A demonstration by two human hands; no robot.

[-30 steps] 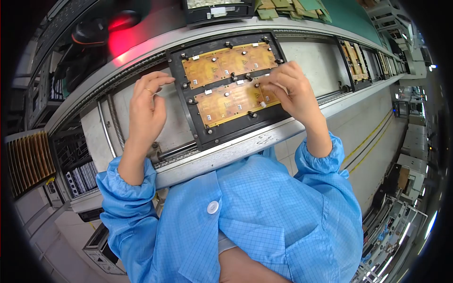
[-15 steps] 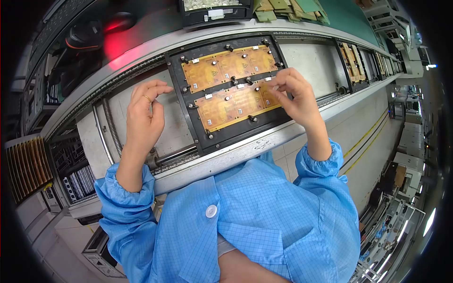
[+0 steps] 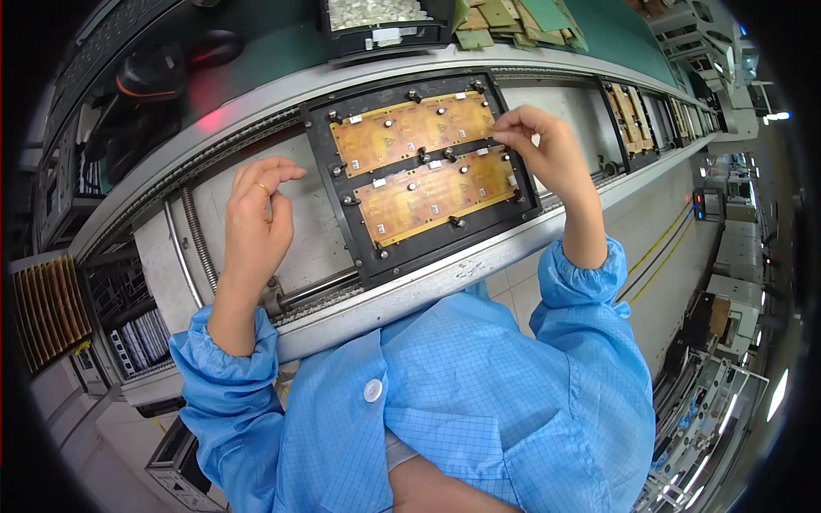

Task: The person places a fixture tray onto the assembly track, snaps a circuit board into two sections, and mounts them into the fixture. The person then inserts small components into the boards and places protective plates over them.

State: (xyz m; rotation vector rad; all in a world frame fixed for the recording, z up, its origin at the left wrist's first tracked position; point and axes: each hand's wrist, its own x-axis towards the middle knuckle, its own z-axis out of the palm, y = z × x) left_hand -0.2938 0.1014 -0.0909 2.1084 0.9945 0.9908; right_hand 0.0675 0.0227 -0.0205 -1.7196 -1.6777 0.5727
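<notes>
Two amber circuit boards, an upper one (image 3: 419,128) and a lower one (image 3: 410,205), lie in a black carrier frame (image 3: 395,272) with small black hold-down pins around them. White connectors (image 3: 379,182) and small dark round parts sit on the boards. My right hand (image 3: 547,152) hovers at the right end of the upper board, thumb and fingertips pinched together; anything between them is too small to make out. My left hand (image 3: 256,218) is held left of the carrier, fingers bent and thumb apart, with nothing in it.
The carrier rests on a conveyor rail (image 3: 410,295). Behind it stand a black bin (image 3: 389,38) of small white parts and a pile of green and tan board pieces (image 3: 517,24). Another carrier with boards (image 3: 630,120) sits farther right. A rack of brown boards (image 3: 51,308) is at left.
My right hand has moved up and away from the lower board to the right end of the upper one, uncovering the lower board's right part. My left hand has barely moved.
</notes>
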